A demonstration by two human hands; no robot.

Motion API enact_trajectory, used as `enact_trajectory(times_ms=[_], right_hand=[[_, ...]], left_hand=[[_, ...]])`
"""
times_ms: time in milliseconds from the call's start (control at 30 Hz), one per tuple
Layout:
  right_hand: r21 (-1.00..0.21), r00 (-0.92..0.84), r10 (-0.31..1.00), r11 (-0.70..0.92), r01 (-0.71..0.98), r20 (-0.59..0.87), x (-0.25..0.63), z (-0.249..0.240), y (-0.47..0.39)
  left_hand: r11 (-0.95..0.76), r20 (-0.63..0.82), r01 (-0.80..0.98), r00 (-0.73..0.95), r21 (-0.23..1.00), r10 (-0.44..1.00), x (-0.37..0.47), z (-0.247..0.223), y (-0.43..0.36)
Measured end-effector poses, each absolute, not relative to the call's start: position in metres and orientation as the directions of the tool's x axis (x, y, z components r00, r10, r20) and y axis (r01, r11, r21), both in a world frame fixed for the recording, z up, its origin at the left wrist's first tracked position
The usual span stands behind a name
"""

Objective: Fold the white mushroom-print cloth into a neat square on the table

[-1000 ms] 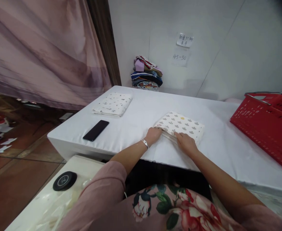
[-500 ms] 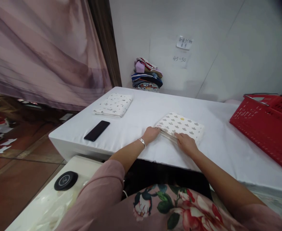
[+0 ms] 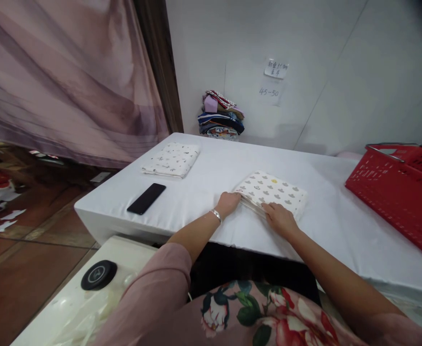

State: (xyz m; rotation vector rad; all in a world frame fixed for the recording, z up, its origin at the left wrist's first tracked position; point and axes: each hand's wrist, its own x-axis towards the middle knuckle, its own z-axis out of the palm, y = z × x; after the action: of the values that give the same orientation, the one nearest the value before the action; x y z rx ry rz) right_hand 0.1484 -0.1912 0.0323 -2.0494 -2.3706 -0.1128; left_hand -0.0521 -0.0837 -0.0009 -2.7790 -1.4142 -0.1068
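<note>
A folded white cloth with grey cloud-like prints (image 3: 272, 188) lies on the white-covered table (image 3: 211, 166) in front of me. My left hand (image 3: 228, 203) grips its near left corner, fingers closed around the edge. On the near edge, further right, my right hand (image 3: 280, 219) pinches the layers with thumb beneath and fingers on top. A second folded white cloth with small dark prints (image 3: 173, 159) rests at the table's left, touched by neither hand.
A black phone (image 3: 146, 198) lies near the table's left front edge. At the right stands a red basket (image 3: 398, 197). Folded clothes (image 3: 221, 115) are stacked behind the table. A round black object (image 3: 99, 275) sits on a lower pale surface, front left.
The whole view has shifted slightly, so things appear a little lower. Both hands keep their places on the cloth, which looks the same.
</note>
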Motion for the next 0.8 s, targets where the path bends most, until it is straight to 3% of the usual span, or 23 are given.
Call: enact_trajectory(times_ms=[200, 467, 667, 800], right_hand=[[0.019, -0.200, 0.975, 0.199, 0.980, 0.099, 0.156, 0.023, -0.191], [-0.018, -0.368, 0.869, 0.395, 0.918, 0.331, 0.177, -0.011, -0.203], [-0.033, -0.363, 0.885, 0.389, 0.921, 0.292, 0.180, -0.011, -0.208], [-0.028, -0.355, 0.894, 0.376, 0.926, 0.272, 0.178, -0.010, -0.209]], left_hand=[[-0.572, 0.079, 0.820, 0.570, 0.007, 0.818, -0.058, -0.007, -0.077], [-0.562, 0.060, 0.827, 0.562, -0.016, 0.825, -0.065, -0.006, -0.078], [-0.582, 0.053, 0.813, 0.582, -0.014, 0.812, -0.082, -0.004, -0.087], [-0.580, 0.138, 0.811, 0.568, 0.075, 0.811, -0.094, 0.000, -0.093]])
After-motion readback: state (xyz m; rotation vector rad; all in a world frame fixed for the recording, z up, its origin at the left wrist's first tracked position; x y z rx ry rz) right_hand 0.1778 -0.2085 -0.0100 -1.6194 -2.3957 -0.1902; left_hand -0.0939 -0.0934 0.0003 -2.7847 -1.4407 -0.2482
